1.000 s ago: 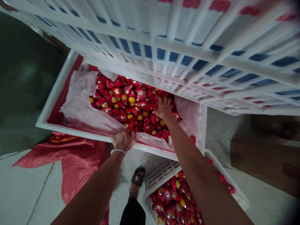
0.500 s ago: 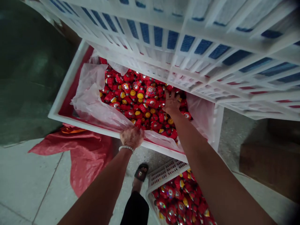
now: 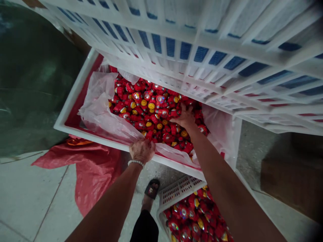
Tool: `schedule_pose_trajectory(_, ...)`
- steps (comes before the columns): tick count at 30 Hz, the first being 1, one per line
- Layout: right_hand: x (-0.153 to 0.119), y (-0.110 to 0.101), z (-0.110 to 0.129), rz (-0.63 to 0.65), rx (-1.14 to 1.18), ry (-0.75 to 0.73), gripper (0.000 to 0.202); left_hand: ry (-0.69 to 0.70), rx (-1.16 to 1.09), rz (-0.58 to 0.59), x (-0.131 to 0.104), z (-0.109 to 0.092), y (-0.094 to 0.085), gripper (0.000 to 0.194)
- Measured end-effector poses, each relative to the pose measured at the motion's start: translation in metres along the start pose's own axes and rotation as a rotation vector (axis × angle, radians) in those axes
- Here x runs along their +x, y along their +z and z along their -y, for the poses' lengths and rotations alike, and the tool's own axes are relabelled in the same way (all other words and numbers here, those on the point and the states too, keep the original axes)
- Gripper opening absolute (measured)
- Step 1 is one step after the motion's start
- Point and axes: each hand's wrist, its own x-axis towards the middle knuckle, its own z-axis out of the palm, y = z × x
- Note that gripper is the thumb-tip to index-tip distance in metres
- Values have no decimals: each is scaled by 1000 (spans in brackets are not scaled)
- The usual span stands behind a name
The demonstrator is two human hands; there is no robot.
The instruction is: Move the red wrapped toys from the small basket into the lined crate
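A white plastic crate (image 3: 75, 88) lined with a thin pink-white plastic sheet (image 3: 97, 111) holds a heap of small red and yellow toys (image 3: 148, 107). My left hand (image 3: 141, 150) grips the crate's near rim together with the sheet's edge. My right hand (image 3: 185, 117) lies on top of the toys at the right of the heap, fingers curled down into them; whether it holds any is hidden. A stack of white slatted crates (image 3: 202, 40) overhangs the back of the open crate.
A smaller white basket (image 3: 176, 191) with the same red toys stands on the floor below, by my sandalled foot (image 3: 151, 189). Red plastic sheeting (image 3: 93, 171) lies on the tiled floor at left. A brown cardboard box (image 3: 290, 178) sits at right.
My right hand has drawn back slightly toward me across the toys. My left hand keeps its grip on the rim. The view has shifted a little.
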Motion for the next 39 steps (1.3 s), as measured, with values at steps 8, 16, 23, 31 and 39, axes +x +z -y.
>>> schedule_pose_trajectory(8,8,-9,16,41,20,61,113,-8,12,14,0,-1,-2,35)
schedule_pose_trajectory(16,8,5,0,27,-10,28,110,1,34,3,-1,0,-2,35)
schedule_pose_trajectory(23,4,3,-6,23,-25,-12,101,-21,28,31,-1,0,-2,36)
schedule_pose_trajectory(31,-18,33,-7,0,-84,-120,84,-13,69,42,2,1,-3,36)
schedule_pose_trajectory(39,-14,42,-21,-79,98,-121,77,-30,70,48,2,-1,-8,37)
